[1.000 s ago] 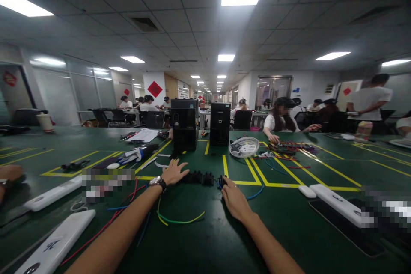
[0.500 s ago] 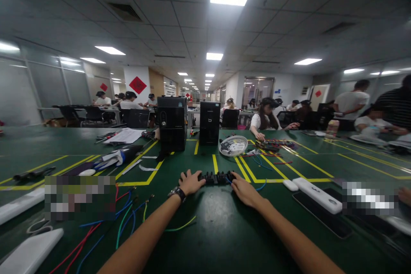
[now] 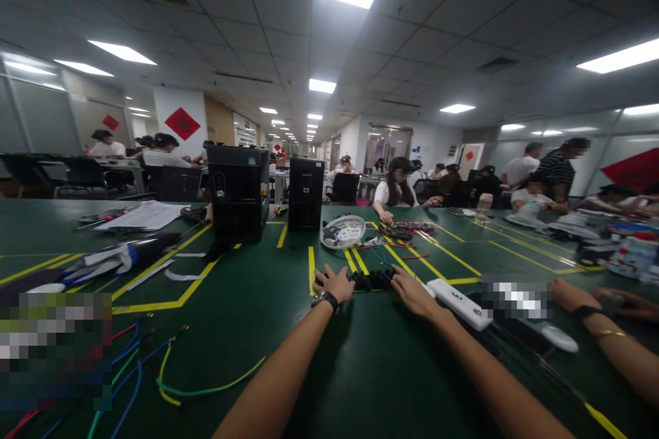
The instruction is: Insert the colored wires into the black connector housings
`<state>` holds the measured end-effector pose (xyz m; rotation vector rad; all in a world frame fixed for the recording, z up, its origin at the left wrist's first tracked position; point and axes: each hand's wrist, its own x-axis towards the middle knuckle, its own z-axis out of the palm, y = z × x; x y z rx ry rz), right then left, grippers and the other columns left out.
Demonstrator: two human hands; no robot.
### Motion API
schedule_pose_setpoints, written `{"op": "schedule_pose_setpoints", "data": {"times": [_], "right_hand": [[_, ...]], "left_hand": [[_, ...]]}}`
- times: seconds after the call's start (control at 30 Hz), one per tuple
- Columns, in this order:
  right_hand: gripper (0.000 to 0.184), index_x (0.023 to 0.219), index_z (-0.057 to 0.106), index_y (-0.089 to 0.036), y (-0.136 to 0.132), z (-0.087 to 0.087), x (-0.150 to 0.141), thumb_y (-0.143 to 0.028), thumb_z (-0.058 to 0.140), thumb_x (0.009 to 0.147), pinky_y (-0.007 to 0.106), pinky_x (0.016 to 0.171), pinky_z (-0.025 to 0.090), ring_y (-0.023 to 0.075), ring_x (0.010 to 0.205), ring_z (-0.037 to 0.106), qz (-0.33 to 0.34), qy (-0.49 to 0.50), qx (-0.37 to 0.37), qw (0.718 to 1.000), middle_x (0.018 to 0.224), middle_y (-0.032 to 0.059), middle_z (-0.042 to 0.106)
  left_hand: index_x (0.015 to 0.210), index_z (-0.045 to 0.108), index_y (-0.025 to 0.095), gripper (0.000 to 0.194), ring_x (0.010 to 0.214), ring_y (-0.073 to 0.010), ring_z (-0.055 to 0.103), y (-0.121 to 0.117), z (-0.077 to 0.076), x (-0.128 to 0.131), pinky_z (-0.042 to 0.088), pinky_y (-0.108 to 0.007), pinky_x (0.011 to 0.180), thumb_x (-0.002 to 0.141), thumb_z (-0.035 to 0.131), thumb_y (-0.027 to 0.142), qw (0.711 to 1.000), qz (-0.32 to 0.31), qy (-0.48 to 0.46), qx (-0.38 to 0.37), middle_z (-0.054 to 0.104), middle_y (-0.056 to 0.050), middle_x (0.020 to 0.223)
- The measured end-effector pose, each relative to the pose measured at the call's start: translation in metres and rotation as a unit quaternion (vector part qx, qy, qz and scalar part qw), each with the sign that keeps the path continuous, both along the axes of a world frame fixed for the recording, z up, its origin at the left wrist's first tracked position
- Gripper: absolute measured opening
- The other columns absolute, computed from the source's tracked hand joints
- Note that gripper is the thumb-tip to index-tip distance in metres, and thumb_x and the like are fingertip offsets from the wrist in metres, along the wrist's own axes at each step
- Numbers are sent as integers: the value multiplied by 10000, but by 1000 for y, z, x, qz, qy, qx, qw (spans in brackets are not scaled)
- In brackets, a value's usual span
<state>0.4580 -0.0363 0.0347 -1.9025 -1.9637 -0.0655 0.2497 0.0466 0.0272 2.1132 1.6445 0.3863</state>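
A dark strip that looks like a black terminal block [image 3: 371, 280] lies on the green table [image 3: 309, 370], spanning the gap between my hands. My left hand [image 3: 334, 285], with a watch at the wrist, holds its left end with thumb and fingers. My right hand [image 3: 409, 288] pinches the right end, where a short piece of blue wire shows. Fine detail on the strip is blurred. Beyond it sits a white plastic basket [image 3: 343, 232] with small parts inside.
Two black computer cases [image 3: 237, 195] stand at the back. Loose coloured wires [image 3: 206, 392] lie at the left. A white power strip [image 3: 459, 303] is just right of my right hand. A co-worker's hands [image 3: 571, 296] are at the far right; another person sits across.
The view has turned right. Both my hands have shifted right along the table with the black terminal block, closer to the white power strip. A co-worker's hands now show at the right.
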Motion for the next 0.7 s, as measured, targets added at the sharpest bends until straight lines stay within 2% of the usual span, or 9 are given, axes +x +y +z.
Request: {"op": "schedule_pose_setpoints", "data": {"times": [0.07,0.17,0.23,0.3,0.33,0.4,0.5,0.6,0.7], "right_hand": [[316,853,591,-173,-7,19,-3,-330,324,916,360,952,382,227,1131,523,-33,4,44,998,1217,152,564],[421,853,565,-174,-28,62,-11,-403,223,942,332,797,443,208,829,627,-71,19,85,994,887,115,656],[448,784,550,-185,-47,90,-20,-463,230,931,277,642,453,163,596,610,-74,68,88,991,719,54,639],[460,734,538,-190,-64,102,-28,-516,262,904,246,503,418,132,449,548,-43,144,32,988,627,20,607],[465,742,541,-190,-70,100,-29,-531,265,895,242,464,402,128,420,530,-25,182,-8,983,614,17,603],[472,744,563,-191,-73,79,-26,-547,282,876,253,428,390,148,420,538,-27,217,-77,973,577,29,596],[454,686,613,-201,-59,22,-8,-518,329,845,306,495,430,203,473,582,-43,149,-134,979,523,79,605],[366,641,631,-227,-43,-23,10,-454,403,816,348,580,457,244,614,632,-11,85,-132,988,688,132,671],[356,692,625,-223,-41,-30,12,-478,410,818,390,579,455,280,642,628,-45,-14,-98,994,741,149,656]], "left_hand": [[1346,352,407,597,1350,-480,73,0,7,-9,156,-703,955,774,456,543,1000,-24,-6,0,62,-58,1549],[1393,278,376,630,1371,-438,22,0,22,-44,135,-681,991,806,417,557,994,-88,-1,71,46,-64,1550],[1399,294,321,614,1388,-373,49,-3,32,-84,119,-583,1062,833,405,531,979,-134,19,150,161,-82,1528],[1384,337,295,583,1387,-324,110,-9,39,-135,149,-489,1092,844,420,499,970,-147,46,189,239,-83,1498],[1384,338,288,584,1377,-309,156,-14,40,-163,184,-460,1088,844,429,493,970,-142,58,189,269,-86,1482],[1389,333,279,601,1347,-295,239,-26,38,-222,241,-429,1067,839,444,497,974,-118,81,174,315,-97,1452],[1387,344,269,626,1314,-310,297,-44,31,-304,262,-430,1049,828,447,529,977,-53,124,162,362,-117,1417],[1386,353,262,659,1254,-364,368,-54,24,-369,333,-476,973,819,394,595,974,60,172,135,416,-162,1357],[1386,351,247,712,1145,-391,470,-57,18,-405,399,-487,873,807,317,659,969,142,188,69,498,-197,1252]]}}
